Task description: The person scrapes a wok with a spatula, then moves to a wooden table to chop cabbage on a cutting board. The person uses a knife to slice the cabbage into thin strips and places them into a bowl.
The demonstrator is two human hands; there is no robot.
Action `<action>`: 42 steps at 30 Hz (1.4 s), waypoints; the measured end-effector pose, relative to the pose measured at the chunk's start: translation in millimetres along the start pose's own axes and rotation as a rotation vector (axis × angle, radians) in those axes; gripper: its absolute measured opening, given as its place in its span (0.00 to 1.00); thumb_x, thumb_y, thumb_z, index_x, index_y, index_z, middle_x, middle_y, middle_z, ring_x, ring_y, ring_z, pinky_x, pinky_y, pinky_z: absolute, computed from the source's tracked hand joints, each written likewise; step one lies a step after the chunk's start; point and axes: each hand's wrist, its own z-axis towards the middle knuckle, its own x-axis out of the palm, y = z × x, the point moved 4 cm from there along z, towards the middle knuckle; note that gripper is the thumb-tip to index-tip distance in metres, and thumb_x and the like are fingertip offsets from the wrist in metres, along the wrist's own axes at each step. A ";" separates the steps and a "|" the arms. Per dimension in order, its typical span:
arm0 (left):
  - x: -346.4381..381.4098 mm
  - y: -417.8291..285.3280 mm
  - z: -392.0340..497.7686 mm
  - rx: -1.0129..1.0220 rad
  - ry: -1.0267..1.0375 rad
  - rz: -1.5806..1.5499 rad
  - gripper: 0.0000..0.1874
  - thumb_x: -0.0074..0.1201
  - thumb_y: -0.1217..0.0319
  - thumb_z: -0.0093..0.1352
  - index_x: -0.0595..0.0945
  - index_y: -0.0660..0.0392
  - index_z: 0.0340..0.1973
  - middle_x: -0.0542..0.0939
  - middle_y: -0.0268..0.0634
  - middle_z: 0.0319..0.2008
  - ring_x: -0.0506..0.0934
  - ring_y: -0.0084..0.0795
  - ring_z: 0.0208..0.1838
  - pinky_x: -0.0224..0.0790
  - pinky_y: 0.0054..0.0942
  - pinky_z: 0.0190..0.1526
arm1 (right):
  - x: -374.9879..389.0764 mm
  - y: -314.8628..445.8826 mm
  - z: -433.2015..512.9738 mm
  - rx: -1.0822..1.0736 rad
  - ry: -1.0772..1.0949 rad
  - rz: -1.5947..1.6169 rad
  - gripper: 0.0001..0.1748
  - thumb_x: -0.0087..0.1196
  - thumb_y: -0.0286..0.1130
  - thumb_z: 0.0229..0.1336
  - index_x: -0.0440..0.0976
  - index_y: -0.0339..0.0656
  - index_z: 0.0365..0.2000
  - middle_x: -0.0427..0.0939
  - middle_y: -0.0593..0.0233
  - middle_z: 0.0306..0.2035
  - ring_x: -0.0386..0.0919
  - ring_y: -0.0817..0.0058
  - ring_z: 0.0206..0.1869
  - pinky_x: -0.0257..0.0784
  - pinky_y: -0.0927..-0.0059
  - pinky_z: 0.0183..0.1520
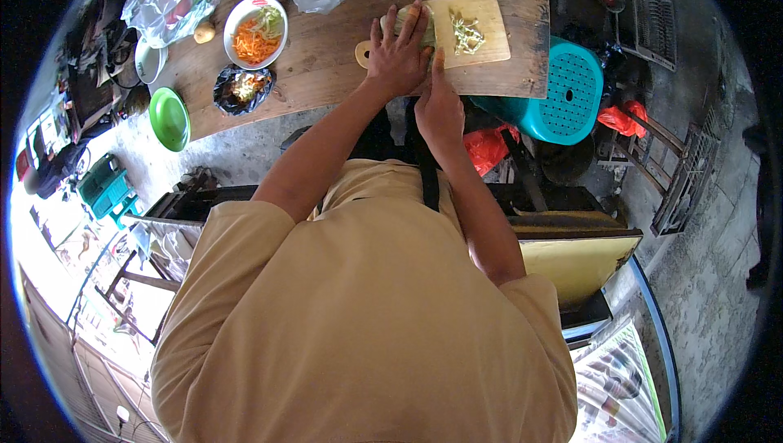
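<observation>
My left hand (399,54) lies spread over a pale green vegetable, seemingly a piece of cabbage (428,26), pressing it on a wooden cutting board (495,14). Close against its right side, my right hand (439,106) is closed with the index finger stretched forward; it appears to grip a knife, mostly hidden by the hand and the vegetable. Pale shreds (468,34) lie on the board to the right. Farther left, a white bowl (229,33) holds orange and pale green shreds (256,42).
A black plastic bag (223,97) of scraps lies near the wooden table's (318,85) front edge. Left are a green basin (170,119), a white container (147,62) and clear plastic bags (162,8). A turquoise stool (566,91) stands beyond the table's right corner.
</observation>
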 end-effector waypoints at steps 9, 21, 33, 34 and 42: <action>2.7 2.6 -1.0 0.024 0.040 0.000 0.44 0.46 0.48 0.78 0.52 0.52 0.84 0.48 0.40 0.87 0.53 0.64 0.83 0.49 0.75 0.76 | 0.2 3.7 31.8 0.018 0.020 -0.088 0.38 0.47 0.32 0.74 0.52 0.41 0.80 0.84 0.34 0.37 0.84 0.35 0.41 0.79 0.37 0.45; -1.9 1.4 2.0 -0.005 0.042 -0.042 0.44 0.48 0.50 0.77 0.55 0.54 0.83 0.49 0.44 0.86 0.53 0.64 0.83 0.48 0.73 0.77 | -19.1 4.4 23.1 0.069 -0.016 0.028 0.41 0.48 0.30 0.72 0.50 0.41 0.81 0.85 0.34 0.40 0.85 0.37 0.42 0.80 0.40 0.47; 5.0 3.1 0.9 -0.015 0.019 -0.037 0.44 0.49 0.47 0.77 0.55 0.50 0.84 0.47 0.43 0.87 0.53 0.62 0.85 0.46 0.73 0.78 | -12.4 17.4 20.1 0.062 0.054 -0.046 0.38 0.48 0.29 0.72 0.54 0.38 0.79 0.85 0.33 0.44 0.85 0.38 0.47 0.80 0.40 0.51; 4.6 3.1 0.6 -0.010 0.014 -0.049 0.44 0.48 0.47 0.77 0.55 0.49 0.84 0.47 0.43 0.87 0.53 0.62 0.85 0.47 0.73 0.78 | -11.7 16.2 20.2 0.075 0.066 -0.048 0.38 0.49 0.30 0.72 0.54 0.38 0.79 0.85 0.34 0.44 0.85 0.38 0.47 0.80 0.40 0.51; 0.9 3.5 -0.1 -0.007 0.003 -0.078 0.43 0.47 0.47 0.79 0.54 0.48 0.84 0.47 0.43 0.87 0.53 0.62 0.85 0.47 0.72 0.77 | -1.9 15.9 22.7 0.119 0.145 -0.203 0.55 0.62 0.34 0.65 0.40 0.49 0.83 0.84 0.39 0.40 0.86 0.42 0.42 0.82 0.40 0.47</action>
